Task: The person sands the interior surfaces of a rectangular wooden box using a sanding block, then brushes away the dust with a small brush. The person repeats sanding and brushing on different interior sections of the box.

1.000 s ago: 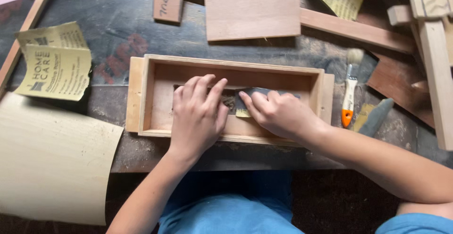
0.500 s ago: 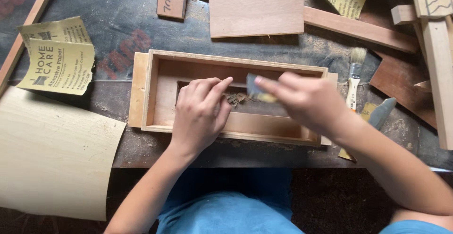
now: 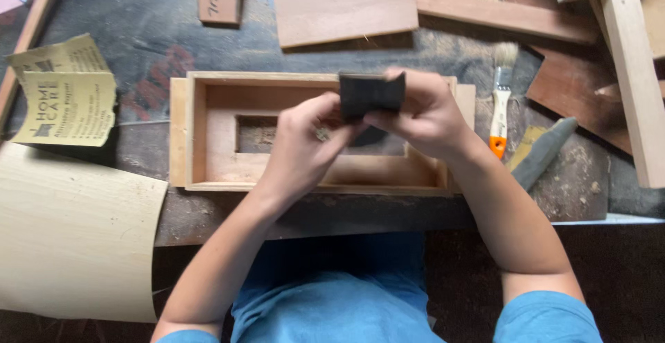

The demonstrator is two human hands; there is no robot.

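Observation:
A shallow open wooden box [image 3: 197, 135] lies on the dark workbench, with a rectangular cut-out in its floor. Both my hands hover above its middle. My right hand [image 3: 422, 118] pinches a small dark piece of sandpaper [image 3: 370, 94] by its lower edge. My left hand [image 3: 305, 146] touches the same piece from the left, fingers curled against it. The piece is lifted off the box floor.
A paintbrush with orange-and-white handle [image 3: 499, 107] lies right of the box, beside a grey stone-like bar [image 3: 544, 152]. Yellow sandpaper sheets [image 3: 66, 97] sit at left, a pale curved veneer sheet [image 3: 69, 232] at lower left, and wooden boards [image 3: 346, 0] and slats [image 3: 630, 73] behind.
My hands have risen from the box floor, where they pressed the sandpaper. The sandpaper is now held up between both hands above the box.

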